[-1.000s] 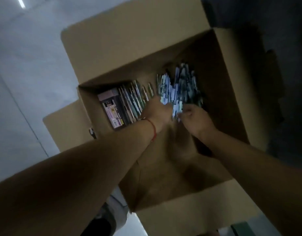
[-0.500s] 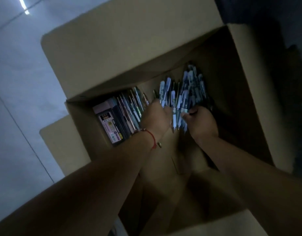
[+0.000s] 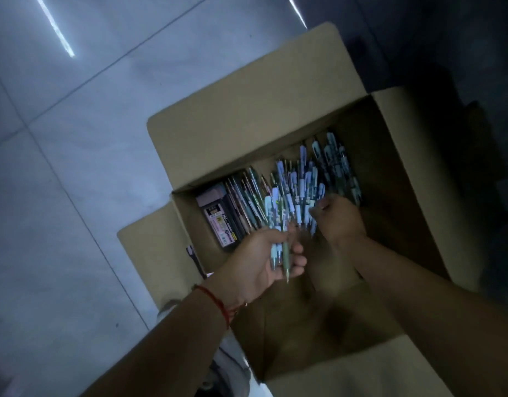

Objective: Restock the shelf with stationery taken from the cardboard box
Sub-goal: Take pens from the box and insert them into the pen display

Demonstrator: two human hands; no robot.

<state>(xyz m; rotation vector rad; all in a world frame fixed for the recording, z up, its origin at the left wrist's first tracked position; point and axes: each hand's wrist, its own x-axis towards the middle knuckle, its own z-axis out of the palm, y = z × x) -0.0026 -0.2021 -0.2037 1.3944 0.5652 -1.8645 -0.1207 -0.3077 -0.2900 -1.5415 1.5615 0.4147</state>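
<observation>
left hand [image 3: 264, 259] lifted, gripping slim plastic pens [image 3: 280, 224]; right hand [image 3: 340, 219] curled into pile, grip unclear; cardboard box [image 3: 404, 167].

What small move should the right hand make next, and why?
Probably it should pass the pens it pinches to the left hand. The left hand already grips a few pens above the cardboard box, palm up and close by. The right hand is curled on more pens in the loose pile, so joining them into one bundle seems the natural step.
</observation>
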